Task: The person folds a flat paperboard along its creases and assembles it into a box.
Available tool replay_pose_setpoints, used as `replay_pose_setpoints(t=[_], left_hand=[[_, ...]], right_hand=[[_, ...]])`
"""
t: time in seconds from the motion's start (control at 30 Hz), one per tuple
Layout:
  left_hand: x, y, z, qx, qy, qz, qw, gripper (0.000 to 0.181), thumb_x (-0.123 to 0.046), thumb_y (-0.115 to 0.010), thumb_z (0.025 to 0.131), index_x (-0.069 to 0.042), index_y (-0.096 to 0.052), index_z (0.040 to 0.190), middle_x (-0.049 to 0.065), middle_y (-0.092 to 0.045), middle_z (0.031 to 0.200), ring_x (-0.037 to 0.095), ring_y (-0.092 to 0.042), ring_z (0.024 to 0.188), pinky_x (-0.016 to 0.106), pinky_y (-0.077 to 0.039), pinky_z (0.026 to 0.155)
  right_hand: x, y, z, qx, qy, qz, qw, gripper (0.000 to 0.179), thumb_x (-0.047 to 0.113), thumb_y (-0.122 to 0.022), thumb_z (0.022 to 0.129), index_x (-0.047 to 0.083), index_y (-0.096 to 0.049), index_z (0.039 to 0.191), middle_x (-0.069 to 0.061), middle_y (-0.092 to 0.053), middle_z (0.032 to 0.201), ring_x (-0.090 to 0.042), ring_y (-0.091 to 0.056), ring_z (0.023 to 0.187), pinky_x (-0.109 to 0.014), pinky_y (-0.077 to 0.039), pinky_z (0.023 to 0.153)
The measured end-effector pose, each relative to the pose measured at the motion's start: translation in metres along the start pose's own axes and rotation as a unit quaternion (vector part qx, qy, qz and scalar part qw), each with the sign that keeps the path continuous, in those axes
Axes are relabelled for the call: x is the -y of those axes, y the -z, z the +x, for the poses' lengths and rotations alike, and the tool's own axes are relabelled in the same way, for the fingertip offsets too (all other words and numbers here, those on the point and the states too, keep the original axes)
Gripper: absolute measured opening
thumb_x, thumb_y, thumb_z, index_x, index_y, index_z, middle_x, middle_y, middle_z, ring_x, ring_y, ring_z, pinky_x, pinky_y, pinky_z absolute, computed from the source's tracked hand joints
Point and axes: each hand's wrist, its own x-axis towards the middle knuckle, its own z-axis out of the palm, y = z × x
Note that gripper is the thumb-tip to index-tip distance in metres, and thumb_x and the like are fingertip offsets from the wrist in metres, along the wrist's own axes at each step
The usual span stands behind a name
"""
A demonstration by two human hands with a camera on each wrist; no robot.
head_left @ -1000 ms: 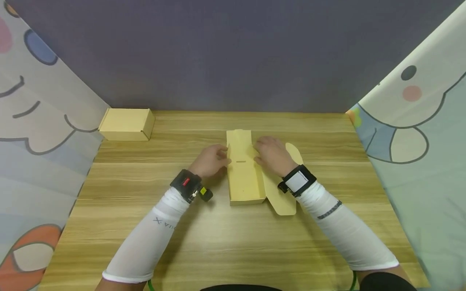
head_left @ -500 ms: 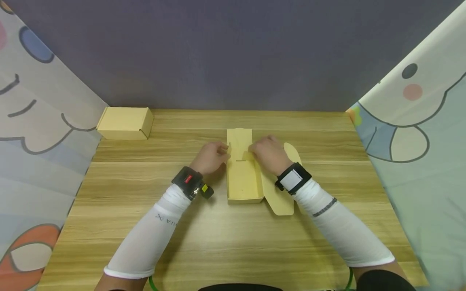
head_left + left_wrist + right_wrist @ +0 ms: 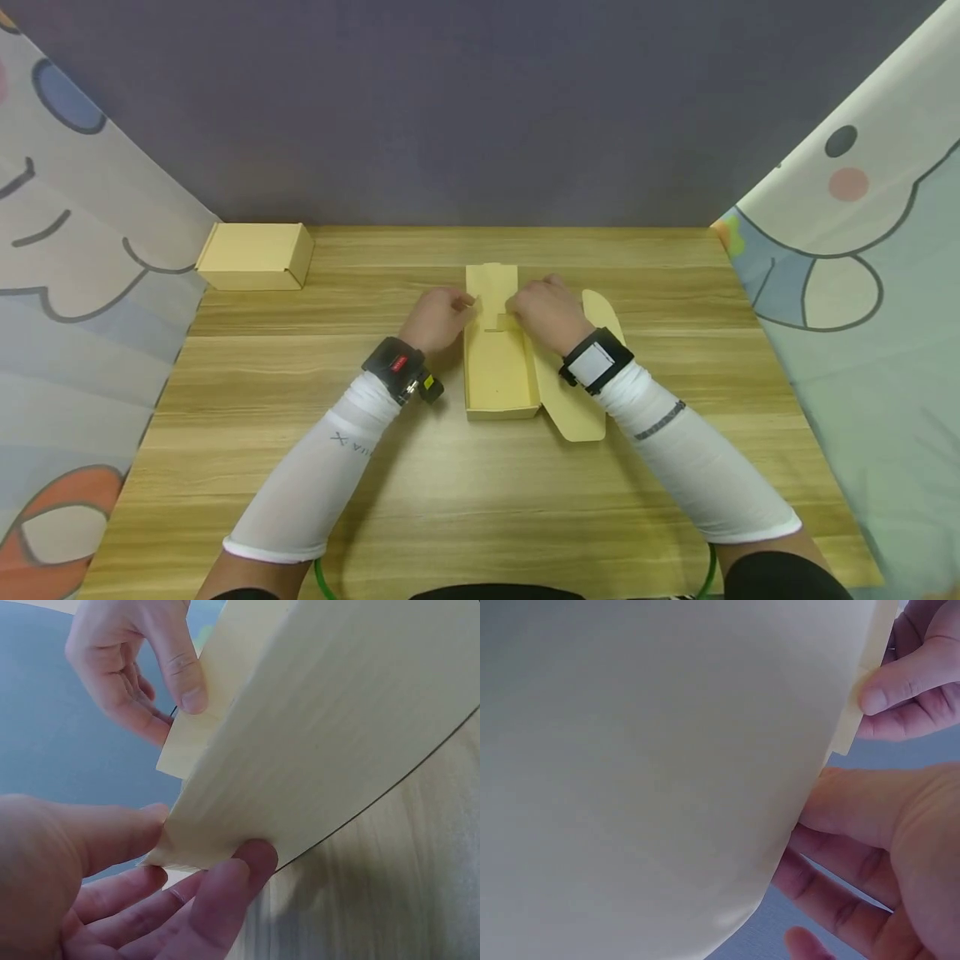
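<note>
A partly folded cardboard box (image 3: 501, 375) lies on the table in the head view, its far end panel (image 3: 491, 283) laid out flat and its long side lid panel (image 3: 573, 408) spread to the right. My left hand (image 3: 438, 317) pinches the small flap at the far left corner between thumb and fingers; the left wrist view shows the thumb (image 3: 112, 832) at the edge of the side wall (image 3: 300, 727). At the far right corner my right hand (image 3: 551, 312) pinches the other small flap (image 3: 512, 322), bent inward across the box. The lid panel (image 3: 652, 780) fills much of the right wrist view.
A second, closed cardboard box (image 3: 255, 254) stands at the back left of the wooden table (image 3: 360, 500). A dark backdrop (image 3: 480, 117) rises behind, with cartoon-printed sheets (image 3: 862, 250) on both sides.
My right hand has moved left, bending the right corner flap inward over the box. My left hand has shifted slightly away from me, and the left flap now tilts a little inward.
</note>
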Motion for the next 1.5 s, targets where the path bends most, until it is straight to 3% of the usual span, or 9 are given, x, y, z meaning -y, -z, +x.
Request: replay_pose_setpoints(t=[0.3, 0.73, 1.13, 1.37, 1.5], left_hand=[[-0.010, -0.007, -0.002, 0.007, -0.041, 0.044, 0.9981, 0.029, -0.018, -0.058, 0.105, -0.011, -0.071, 0.130, 0.011, -0.069, 0.139, 0.031, -0.063, 0.132, 0.048, -0.049, 0.115], [-0.013, -0.013, -0.001, -0.001, -0.068, 0.072, 0.9951, 0.025, -0.021, -0.059, 0.104, -0.013, -0.075, 0.122, 0.007, -0.075, 0.129, 0.028, -0.066, 0.127, 0.046, -0.051, 0.111], [-0.015, -0.020, 0.004, -0.041, -0.091, 0.117, 0.9881, 0.015, -0.025, -0.074, 0.097, -0.018, -0.082, 0.107, 0.002, -0.081, 0.112, 0.022, -0.075, 0.099, 0.038, -0.061, 0.087], [-0.017, -0.025, 0.009, -0.058, -0.086, 0.125, 0.9868, 0.013, -0.030, -0.076, 0.096, -0.023, -0.083, 0.104, -0.001, -0.082, 0.105, 0.017, -0.074, 0.084, 0.032, -0.058, 0.068], [-0.019, -0.027, 0.009, -0.056, -0.079, 0.124, 0.9875, 0.012, -0.030, -0.075, 0.096, -0.023, -0.083, 0.104, -0.003, -0.082, 0.103, 0.015, -0.072, 0.081, 0.031, -0.056, 0.065]], right_hand=[[0.000, -0.002, 0.002, -0.004, 0.005, 0.000, 1.0000, 0.025, -0.001, -0.065, 0.093, 0.015, -0.076, 0.077, 0.001, -0.074, 0.076, -0.019, -0.067, 0.076, -0.049, -0.050, 0.095], [0.001, 0.000, 0.002, 0.005, 0.005, 0.007, 1.0000, 0.029, -0.006, -0.063, 0.091, 0.016, -0.070, 0.072, 0.001, -0.070, 0.071, -0.020, -0.066, 0.075, -0.047, -0.050, 0.095], [0.003, 0.000, 0.003, 0.007, 0.011, -0.005, 0.9999, 0.029, -0.006, -0.065, 0.089, 0.016, -0.069, 0.071, 0.000, -0.071, 0.072, -0.021, -0.066, 0.076, -0.047, -0.050, 0.094], [0.005, 0.001, 0.003, 0.012, 0.011, -0.011, 0.9998, 0.022, -0.004, -0.067, 0.091, 0.014, -0.077, 0.082, 0.000, -0.073, 0.074, -0.021, -0.067, 0.077, -0.046, -0.049, 0.093], [0.002, 0.003, 0.005, 0.030, 0.014, -0.012, 0.9994, 0.022, -0.002, -0.065, 0.093, 0.014, -0.077, 0.084, -0.002, -0.074, 0.079, -0.022, -0.069, 0.082, -0.050, -0.050, 0.098]])
